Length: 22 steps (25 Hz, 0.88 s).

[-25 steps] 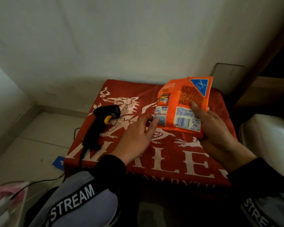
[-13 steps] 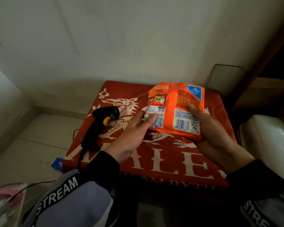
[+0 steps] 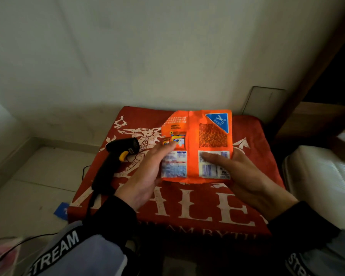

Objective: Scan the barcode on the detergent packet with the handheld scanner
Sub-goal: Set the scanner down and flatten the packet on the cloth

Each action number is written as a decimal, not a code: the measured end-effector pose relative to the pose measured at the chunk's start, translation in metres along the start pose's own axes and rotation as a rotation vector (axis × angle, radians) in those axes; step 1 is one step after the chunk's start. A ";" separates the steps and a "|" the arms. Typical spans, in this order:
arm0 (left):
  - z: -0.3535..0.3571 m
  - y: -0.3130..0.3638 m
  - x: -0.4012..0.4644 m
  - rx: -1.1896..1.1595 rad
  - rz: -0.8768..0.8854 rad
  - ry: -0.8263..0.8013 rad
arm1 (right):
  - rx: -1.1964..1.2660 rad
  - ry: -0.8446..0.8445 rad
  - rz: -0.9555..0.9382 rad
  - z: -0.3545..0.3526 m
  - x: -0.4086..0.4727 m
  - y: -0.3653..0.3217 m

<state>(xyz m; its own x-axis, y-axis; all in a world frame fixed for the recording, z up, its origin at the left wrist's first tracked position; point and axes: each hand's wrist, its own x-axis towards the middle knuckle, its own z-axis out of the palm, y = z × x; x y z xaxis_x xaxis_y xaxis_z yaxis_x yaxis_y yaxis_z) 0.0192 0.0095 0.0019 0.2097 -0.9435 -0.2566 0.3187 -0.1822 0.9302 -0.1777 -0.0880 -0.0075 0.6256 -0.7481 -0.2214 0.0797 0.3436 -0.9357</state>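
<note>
An orange detergent packet (image 3: 195,136) lies back side up over the red cloth, with its barcode (image 3: 207,169) at the lower right. My left hand (image 3: 145,176) grips its left edge, thumb on the printed panel. My right hand (image 3: 245,176) holds the right edge, thumb laid across the white label just above the barcode. The black handheld scanner (image 3: 116,162) with a yellow trigger lies on the cloth to the left of my left hand, untouched.
The red cloth (image 3: 187,206) with white lettering covers a low stand against the wall. The scanner's cable (image 3: 88,206) runs off the front left edge to the floor. A white cushion (image 3: 323,180) sits at the right, a wooden frame behind it.
The packet has come lower and squarer to me. My left hand has closed on its left edge, and my right thumb has slid over the label.
</note>
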 end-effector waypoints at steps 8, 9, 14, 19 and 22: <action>0.001 -0.007 0.002 -0.046 0.034 0.093 | -0.054 -0.010 0.034 -0.001 0.003 0.004; 0.002 -0.008 0.003 -0.044 0.040 0.103 | -0.056 0.002 0.047 -0.001 0.004 0.005; -0.003 -0.006 0.003 -0.069 0.038 0.134 | 0.013 0.004 0.117 0.001 0.004 0.002; 0.000 -0.006 0.003 0.004 0.013 0.080 | 0.036 0.050 0.084 0.005 0.000 0.000; 0.003 -0.007 0.002 0.013 0.023 0.103 | 0.067 0.075 0.078 0.006 0.000 -0.001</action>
<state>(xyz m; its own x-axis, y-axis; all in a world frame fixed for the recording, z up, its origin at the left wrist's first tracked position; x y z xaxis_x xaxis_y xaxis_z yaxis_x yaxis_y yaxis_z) 0.0152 0.0080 -0.0046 0.3106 -0.9142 -0.2603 0.3004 -0.1654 0.9394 -0.1734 -0.0849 -0.0053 0.5720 -0.7573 -0.3152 0.0860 0.4375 -0.8951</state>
